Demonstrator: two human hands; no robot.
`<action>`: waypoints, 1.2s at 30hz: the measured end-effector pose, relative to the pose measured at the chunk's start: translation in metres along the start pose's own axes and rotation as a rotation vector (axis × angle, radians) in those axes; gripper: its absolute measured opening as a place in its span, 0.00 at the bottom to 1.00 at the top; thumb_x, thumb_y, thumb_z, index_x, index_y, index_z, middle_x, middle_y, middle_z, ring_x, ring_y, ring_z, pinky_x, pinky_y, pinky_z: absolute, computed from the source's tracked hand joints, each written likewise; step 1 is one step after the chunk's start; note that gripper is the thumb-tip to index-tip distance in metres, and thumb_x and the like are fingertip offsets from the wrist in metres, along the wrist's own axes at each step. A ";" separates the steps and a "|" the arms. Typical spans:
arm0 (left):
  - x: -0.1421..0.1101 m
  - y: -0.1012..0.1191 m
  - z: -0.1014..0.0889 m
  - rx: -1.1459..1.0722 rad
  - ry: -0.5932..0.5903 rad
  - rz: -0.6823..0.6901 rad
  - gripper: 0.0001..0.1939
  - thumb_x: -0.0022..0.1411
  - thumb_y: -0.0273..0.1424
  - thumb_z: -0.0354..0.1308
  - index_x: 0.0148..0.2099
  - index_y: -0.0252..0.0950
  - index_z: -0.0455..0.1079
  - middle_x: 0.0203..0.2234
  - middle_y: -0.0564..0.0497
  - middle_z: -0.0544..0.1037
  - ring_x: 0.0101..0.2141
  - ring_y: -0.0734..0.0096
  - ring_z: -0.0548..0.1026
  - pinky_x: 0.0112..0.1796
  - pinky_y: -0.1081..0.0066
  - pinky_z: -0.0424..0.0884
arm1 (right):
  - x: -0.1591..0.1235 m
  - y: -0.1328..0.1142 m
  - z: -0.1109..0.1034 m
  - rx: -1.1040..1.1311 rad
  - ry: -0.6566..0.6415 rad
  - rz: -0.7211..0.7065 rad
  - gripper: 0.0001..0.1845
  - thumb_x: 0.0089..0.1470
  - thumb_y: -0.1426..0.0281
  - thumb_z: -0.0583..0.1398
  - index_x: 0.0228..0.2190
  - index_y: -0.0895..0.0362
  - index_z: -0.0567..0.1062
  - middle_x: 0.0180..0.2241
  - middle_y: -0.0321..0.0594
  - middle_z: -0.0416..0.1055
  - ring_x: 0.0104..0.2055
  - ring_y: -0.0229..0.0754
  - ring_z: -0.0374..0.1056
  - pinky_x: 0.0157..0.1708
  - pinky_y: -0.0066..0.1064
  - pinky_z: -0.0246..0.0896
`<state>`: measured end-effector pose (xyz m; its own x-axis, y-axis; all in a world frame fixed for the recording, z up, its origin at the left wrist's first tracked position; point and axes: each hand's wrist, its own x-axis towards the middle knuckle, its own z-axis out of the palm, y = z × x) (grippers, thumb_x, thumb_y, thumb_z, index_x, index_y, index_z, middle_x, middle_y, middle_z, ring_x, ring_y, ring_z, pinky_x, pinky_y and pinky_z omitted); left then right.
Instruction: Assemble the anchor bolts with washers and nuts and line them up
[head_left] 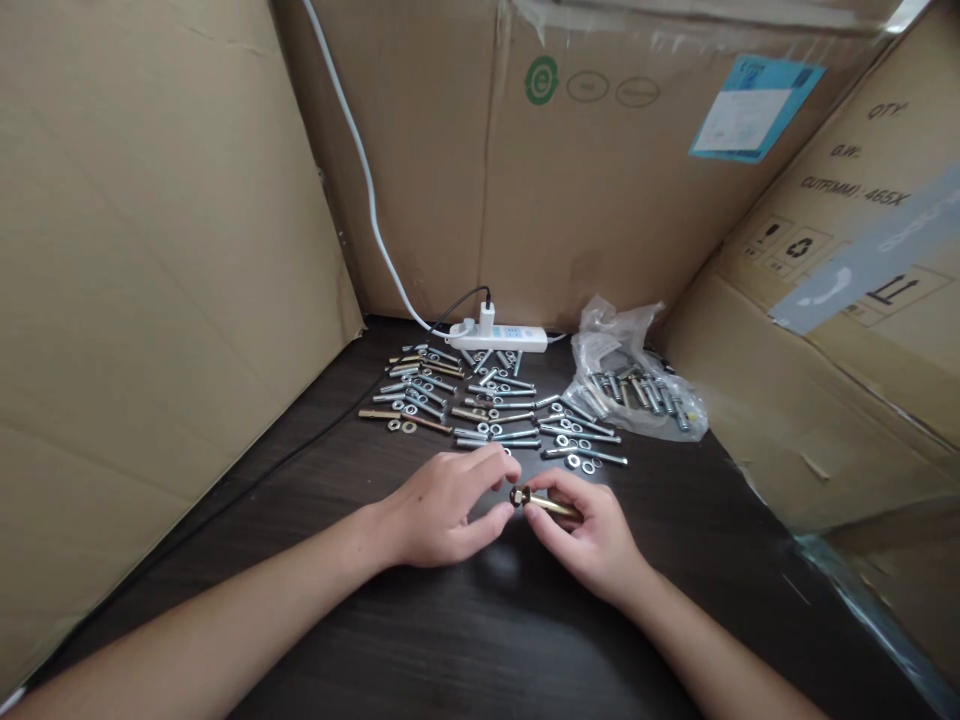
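Note:
My right hand [589, 525] pinches a brass-coloured expansion bolt [551, 505] between thumb and fingers, its length lying along the palm side. At the bolt's left end sits a nut [519, 496]. Close to that end is my left hand [457, 505], thumb and index finger curved and apart, with a gap between them; nothing shows in its grasp. Just beyond both hands, disassembled bolts [510, 405], sleeves, nuts and washers [574, 461] lie in rough groups on the dark table [420, 630]. Most are silver and several are brass-coloured.
A clear plastic bag [622, 340] with more bolts [637, 390] lies at the back right. Behind the parts is a white power strip [529, 340] with a plugged-in charger [487, 319]. A black cable [300, 447] crosses the left side. Cardboard walls [420, 150] enclose the table.

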<state>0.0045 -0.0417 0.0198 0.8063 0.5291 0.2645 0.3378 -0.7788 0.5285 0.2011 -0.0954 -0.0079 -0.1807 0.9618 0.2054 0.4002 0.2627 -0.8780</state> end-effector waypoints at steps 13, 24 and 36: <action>0.002 -0.002 0.004 0.023 -0.043 0.004 0.06 0.65 0.32 0.46 0.41 0.36 0.62 0.32 0.52 0.71 0.31 0.72 0.69 0.34 0.73 0.64 | -0.001 0.003 0.000 -0.007 -0.020 0.003 0.10 0.53 0.64 0.58 0.31 0.58 0.72 0.20 0.34 0.65 0.19 0.32 0.57 0.18 0.22 0.53; 0.001 -0.002 0.002 0.074 -0.020 -0.039 0.10 0.67 0.35 0.43 0.40 0.37 0.61 0.32 0.52 0.70 0.32 0.69 0.68 0.34 0.72 0.63 | 0.001 0.001 0.000 -0.010 -0.010 0.002 0.07 0.52 0.67 0.58 0.31 0.59 0.72 0.19 0.33 0.63 0.18 0.32 0.55 0.18 0.22 0.51; 0.002 0.000 0.003 0.018 -0.062 0.009 0.06 0.63 0.30 0.48 0.43 0.37 0.60 0.34 0.52 0.69 0.32 0.72 0.69 0.35 0.74 0.63 | 0.000 0.002 0.001 -0.008 -0.015 -0.006 0.08 0.53 0.67 0.58 0.31 0.59 0.72 0.20 0.34 0.65 0.19 0.32 0.56 0.19 0.22 0.53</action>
<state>0.0075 -0.0415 0.0183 0.8378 0.5004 0.2185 0.3383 -0.7898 0.5116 0.2008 -0.0953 -0.0097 -0.1964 0.9590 0.2044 0.4063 0.2694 -0.8731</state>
